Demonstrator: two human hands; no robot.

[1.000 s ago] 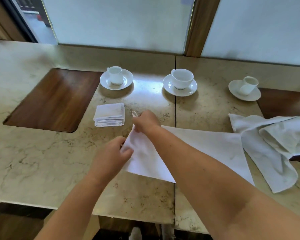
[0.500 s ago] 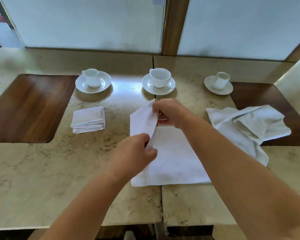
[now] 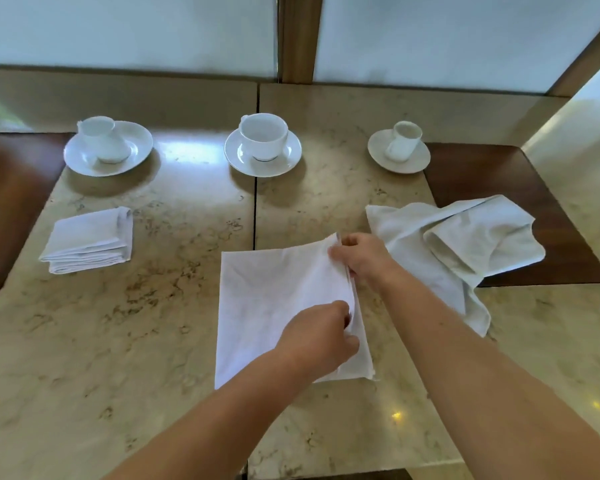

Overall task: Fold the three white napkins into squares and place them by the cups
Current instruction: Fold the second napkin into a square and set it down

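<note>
Both hands were down on the middle napkin [image 3: 278,306], which lay flat on the marble table [image 3: 153,341], folded over into a tall rectangle just in front of the middle cup [image 3: 263,135]. The right hand [image 3: 359,259] pinched the napkin's far right corner, fingers curled around the doubled edge. The left hand [image 3: 321,336] gripped that same right edge lower down, nearer the person, thumb and fingers closed on the cloth. The two edges there sat nearly lined up, one layer showing a sliver past the other.

Measured from that middle cup, which stood on its saucer [image 3: 262,161]: off to its left stood the left cup [image 3: 101,138] on a saucer of its own, and in front of that cup lay the folded napkin [image 3: 89,240], already a neat square stack, apart from the saucer. To the right of the middle cup stood the small cup [image 3: 404,140], also on a saucer. In front of that one, and just beside the right hand, sprawled the crumpled napkin [image 3: 465,244], unfolded, bunched on itself, its far part draped over the dark wood inlay [image 3: 534,195] set in the tabletop. A seam in the marble ran from the middle cup straight toward the person, passing under the left part of the napkin in hand.
</note>
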